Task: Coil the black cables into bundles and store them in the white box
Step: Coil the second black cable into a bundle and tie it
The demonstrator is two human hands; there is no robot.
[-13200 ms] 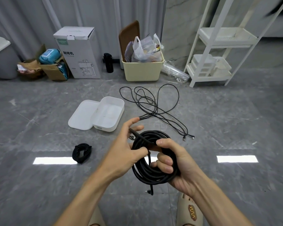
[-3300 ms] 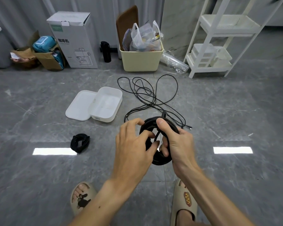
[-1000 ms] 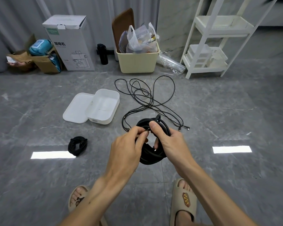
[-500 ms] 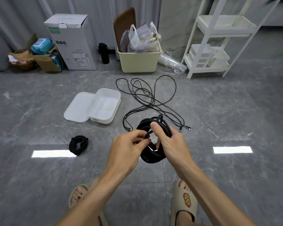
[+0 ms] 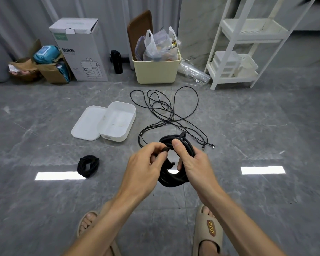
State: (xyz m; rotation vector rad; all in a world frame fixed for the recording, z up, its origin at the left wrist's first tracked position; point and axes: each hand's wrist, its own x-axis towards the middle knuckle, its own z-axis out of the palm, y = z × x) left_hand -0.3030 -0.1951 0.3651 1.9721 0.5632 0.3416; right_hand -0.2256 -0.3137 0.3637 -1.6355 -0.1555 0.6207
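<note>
A thick black cable coil (image 5: 171, 179) hangs in front of me above the grey floor. My right hand (image 5: 194, 164) grips the coil's right side, thumb on top. My left hand (image 5: 146, 168) pinches the cable's loose end at the coil's top left. The white box (image 5: 127, 111) stands open on the floor ahead to the left, its lid (image 5: 87, 124) lying beside it. A small finished black bundle (image 5: 88, 165) lies on the floor to the left. A thin loose black cable (image 5: 166, 111) sprawls on the floor beyond my hands.
Along the back wall stand a cardboard appliance box (image 5: 79, 50), a black bottle (image 5: 116, 61), a cream bin (image 5: 155, 70) full of bags and a white shelf rack (image 5: 236, 52). My sandalled feet (image 5: 208, 230) are below my arms.
The left hand's fingers have shifted a little on the cable end at the top of the coil. The coil stays held in the same place.
</note>
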